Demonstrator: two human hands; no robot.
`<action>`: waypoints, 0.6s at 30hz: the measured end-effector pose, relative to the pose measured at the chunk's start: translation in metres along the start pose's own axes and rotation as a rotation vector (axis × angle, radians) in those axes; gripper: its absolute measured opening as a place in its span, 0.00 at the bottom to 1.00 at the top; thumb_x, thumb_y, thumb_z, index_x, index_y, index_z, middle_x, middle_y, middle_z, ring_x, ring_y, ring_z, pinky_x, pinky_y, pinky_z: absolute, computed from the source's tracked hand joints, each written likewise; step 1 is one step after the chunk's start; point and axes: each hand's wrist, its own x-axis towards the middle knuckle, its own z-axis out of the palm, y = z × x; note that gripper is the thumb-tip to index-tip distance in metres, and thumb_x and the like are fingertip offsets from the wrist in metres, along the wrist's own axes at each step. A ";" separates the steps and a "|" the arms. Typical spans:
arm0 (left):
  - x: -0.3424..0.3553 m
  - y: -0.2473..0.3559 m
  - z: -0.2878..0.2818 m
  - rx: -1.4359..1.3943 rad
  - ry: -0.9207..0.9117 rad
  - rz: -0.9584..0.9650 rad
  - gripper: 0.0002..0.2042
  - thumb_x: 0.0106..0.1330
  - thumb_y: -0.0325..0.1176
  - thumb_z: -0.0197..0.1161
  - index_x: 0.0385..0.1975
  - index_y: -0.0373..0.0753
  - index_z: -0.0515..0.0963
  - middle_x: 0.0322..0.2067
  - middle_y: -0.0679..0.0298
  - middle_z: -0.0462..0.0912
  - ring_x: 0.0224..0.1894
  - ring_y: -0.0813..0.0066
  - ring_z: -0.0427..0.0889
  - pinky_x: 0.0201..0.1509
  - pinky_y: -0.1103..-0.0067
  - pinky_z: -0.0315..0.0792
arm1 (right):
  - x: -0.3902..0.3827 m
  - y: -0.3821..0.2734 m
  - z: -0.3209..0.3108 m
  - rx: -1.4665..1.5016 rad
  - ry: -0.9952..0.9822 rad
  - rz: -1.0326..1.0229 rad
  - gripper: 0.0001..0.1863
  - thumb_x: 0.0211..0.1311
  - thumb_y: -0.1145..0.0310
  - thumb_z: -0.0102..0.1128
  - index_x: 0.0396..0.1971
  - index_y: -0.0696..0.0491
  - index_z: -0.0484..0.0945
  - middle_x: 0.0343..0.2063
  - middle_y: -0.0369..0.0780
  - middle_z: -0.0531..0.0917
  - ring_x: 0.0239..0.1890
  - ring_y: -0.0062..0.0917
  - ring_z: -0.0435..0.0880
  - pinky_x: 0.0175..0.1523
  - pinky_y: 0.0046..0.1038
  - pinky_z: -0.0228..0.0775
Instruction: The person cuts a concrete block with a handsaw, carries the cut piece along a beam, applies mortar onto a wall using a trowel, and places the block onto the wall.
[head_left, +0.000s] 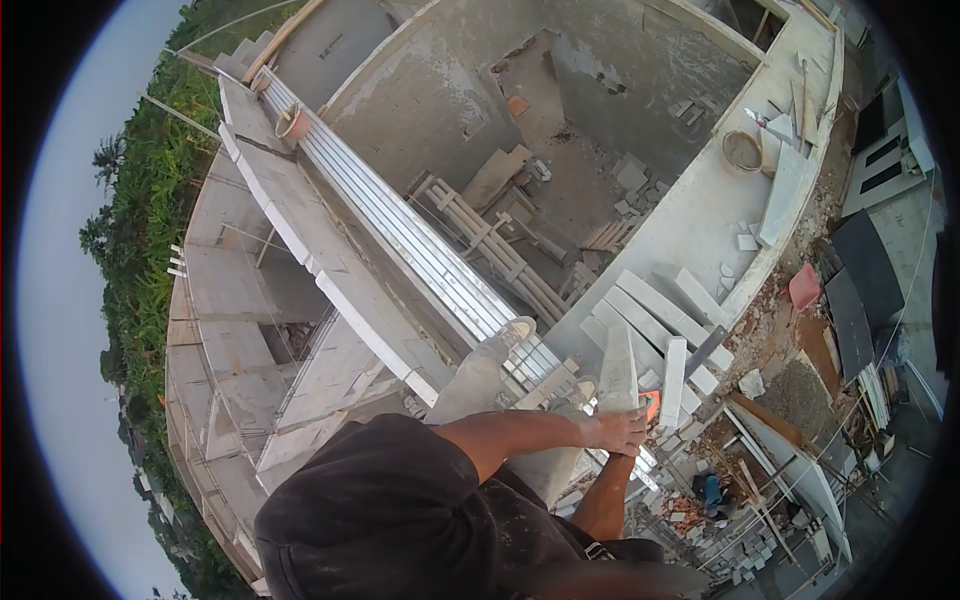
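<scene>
Just beyond the left hand [616,432], a long pale block [619,372].

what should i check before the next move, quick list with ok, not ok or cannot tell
1. Grip: left hand overlaps the right hand, hiding the fingers' hold: cannot tell.
2. Orange object beside the hands, held or just lying there: cannot tell.
3. Footing: one pale shoe is over the silver metal strips; firmness underfoot: cannot tell.
4. Edge protection: no guardrail shows between the strips and the roofless room below: not ok.
5. Pale rectangular blocks close to the hands: ok.
6. Orange-brown bucket at the strips' far end, away from the hands: ok.
</scene>
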 end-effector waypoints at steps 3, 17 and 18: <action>0.014 0.009 0.014 0.072 0.023 -0.046 0.14 0.67 0.39 0.50 0.51 0.61 0.71 0.49 0.68 0.74 0.61 0.58 0.68 0.71 0.41 0.46 | 0.009 -0.002 -0.016 -0.221 0.009 -0.078 0.36 0.61 0.39 0.53 0.59 0.52 0.69 0.57 0.43 0.75 0.58 0.36 0.76 0.60 0.44 0.71; -0.247 0.024 -0.158 -0.126 -0.080 -1.325 0.44 0.55 0.42 0.70 0.72 0.59 0.53 0.66 0.60 0.62 0.71 0.55 0.56 0.70 0.41 0.46 | 0.055 -0.074 0.130 0.005 0.329 0.423 0.28 0.52 0.52 0.63 0.53 0.47 0.75 0.51 0.40 0.81 0.52 0.39 0.80 0.51 0.46 0.75; -0.282 0.033 -0.172 -0.123 -0.070 -1.490 0.44 0.55 0.41 0.69 0.73 0.58 0.53 0.66 0.60 0.61 0.71 0.54 0.55 0.70 0.41 0.47 | 0.048 -0.073 0.133 -0.072 0.225 0.397 0.28 0.50 0.54 0.64 0.53 0.48 0.74 0.51 0.41 0.80 0.50 0.40 0.80 0.50 0.46 0.75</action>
